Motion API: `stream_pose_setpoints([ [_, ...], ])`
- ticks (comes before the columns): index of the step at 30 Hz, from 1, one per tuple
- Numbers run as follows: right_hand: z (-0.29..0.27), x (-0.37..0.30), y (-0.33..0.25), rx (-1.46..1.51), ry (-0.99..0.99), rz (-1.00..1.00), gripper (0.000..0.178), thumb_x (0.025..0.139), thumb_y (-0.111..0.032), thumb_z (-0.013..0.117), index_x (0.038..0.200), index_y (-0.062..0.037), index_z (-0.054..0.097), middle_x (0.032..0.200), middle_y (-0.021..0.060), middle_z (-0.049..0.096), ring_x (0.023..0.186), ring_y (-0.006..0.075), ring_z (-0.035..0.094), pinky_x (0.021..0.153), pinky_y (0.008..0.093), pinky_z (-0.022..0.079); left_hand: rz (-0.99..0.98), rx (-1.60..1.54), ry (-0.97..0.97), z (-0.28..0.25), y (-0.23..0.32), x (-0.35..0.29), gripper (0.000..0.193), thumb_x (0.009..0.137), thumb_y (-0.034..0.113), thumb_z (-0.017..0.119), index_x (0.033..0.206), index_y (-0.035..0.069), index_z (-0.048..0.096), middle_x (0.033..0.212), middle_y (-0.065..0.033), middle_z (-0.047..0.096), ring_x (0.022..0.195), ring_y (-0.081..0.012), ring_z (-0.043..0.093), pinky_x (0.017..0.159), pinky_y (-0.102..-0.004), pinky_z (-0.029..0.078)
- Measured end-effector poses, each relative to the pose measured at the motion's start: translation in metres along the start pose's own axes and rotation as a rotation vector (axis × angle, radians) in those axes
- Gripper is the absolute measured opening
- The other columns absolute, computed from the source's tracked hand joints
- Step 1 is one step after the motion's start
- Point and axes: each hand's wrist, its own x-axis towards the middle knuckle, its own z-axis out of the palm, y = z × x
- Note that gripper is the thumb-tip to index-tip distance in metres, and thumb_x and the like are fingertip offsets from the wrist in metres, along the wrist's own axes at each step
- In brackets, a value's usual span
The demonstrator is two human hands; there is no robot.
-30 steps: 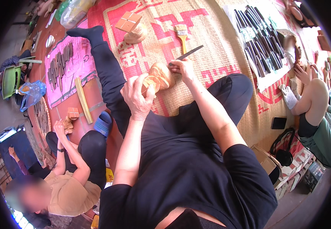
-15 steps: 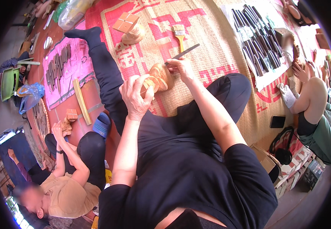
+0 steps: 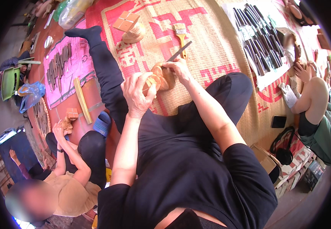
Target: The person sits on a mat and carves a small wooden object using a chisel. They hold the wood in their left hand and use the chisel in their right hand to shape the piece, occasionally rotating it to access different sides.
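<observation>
My left hand [image 3: 136, 93] is wrapped round one end of a carved, light-brown wooden piece [image 3: 166, 77] with rounded, swirling forms, held low over the mat between my legs. In my right hand [image 3: 180, 71], pinched between thumb and fingers, is a thin dark file-like tool [image 3: 180, 50]. Its far end points up and to the right; the near end is hidden by my fingers against the wood. Beyond it lies a flat paintbrush [image 3: 180, 32] with a yellow handle. Farther left, another carved wooden piece [image 3: 134, 33] stands under a square reddish-brown block [image 3: 125, 20].
The patterned straw mat [image 3: 219, 45] spreads under me. Several dark carving tools [image 3: 259, 40] lie on white sheeting at right, more tools [image 3: 59, 68] on pink cloth at left. A co-worker [image 3: 72, 164] holds a carving at lower left; another person's leg [image 3: 314, 99] is at right.
My right hand and the file-like tool have shifted slightly left along the wood, and the tool points more steeply upward. My left hand keeps its grip almost in place.
</observation>
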Motion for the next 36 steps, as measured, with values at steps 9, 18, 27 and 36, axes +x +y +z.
stream_pose_setpoints([
  [9, -0.004, -0.003, -0.017, 0.092, 0.059, 0.014, 0.013, 0.076, -0.008, 0.067, 0.085, 0.0003, 0.062, 0.078, 0.0084, 0.066, 0.065, 0.0145, 0.062, 0.061, 0.0267, 0.049, 0.01, 0.007, -0.017, 0.0, 0.0, 0.0, 0.033, 0.068, 0.019, 0.063, 0.1, 0.012, 0.062, 0.094, -0.0047, 0.056, 0.09, -0.0221, 0.055, 0.084, -0.0364, 0.037],
  [18, -0.014, 0.005, -0.016, 0.102, 0.1, 0.011, 0.015, 0.073, -0.01, 0.07, 0.083, -0.0002, 0.063, 0.074, 0.0063, 0.066, 0.058, 0.0125, 0.059, 0.053, 0.0246, 0.047, 0.066, 0.024, 0.009, 0.001, 0.002, -0.001, 0.032, 0.067, 0.02, 0.065, 0.098, 0.015, 0.062, 0.09, -0.0025, 0.055, 0.086, -0.0205, 0.054, 0.082, -0.0364, 0.036],
  [27, -0.014, 0.005, -0.011, 0.139, 0.217, 0.003, 0.013, 0.073, -0.004, 0.067, 0.083, 0.0024, 0.061, 0.072, 0.0094, 0.064, 0.058, 0.0163, 0.06, 0.056, 0.027, 0.049, 0.083, 0.01, -0.095, 0.003, 0.009, 0.016, 0.032, 0.069, 0.022, 0.063, 0.1, 0.014, 0.061, 0.095, -0.0043, 0.056, 0.09, -0.0218, 0.054, 0.085, -0.0365, 0.036],
  [36, -0.004, -0.001, -0.018, 0.095, 0.102, 0.053, 0.017, 0.072, -0.01, 0.07, 0.084, -0.0003, 0.063, 0.076, 0.0066, 0.065, 0.063, 0.0149, 0.06, 0.061, 0.0275, 0.049, 0.127, 0.021, -0.064, -0.001, 0.008, 0.007, 0.032, 0.068, 0.022, 0.065, 0.099, 0.016, 0.061, 0.093, -0.0022, 0.055, 0.088, -0.0205, 0.053, 0.083, -0.0366, 0.035],
])
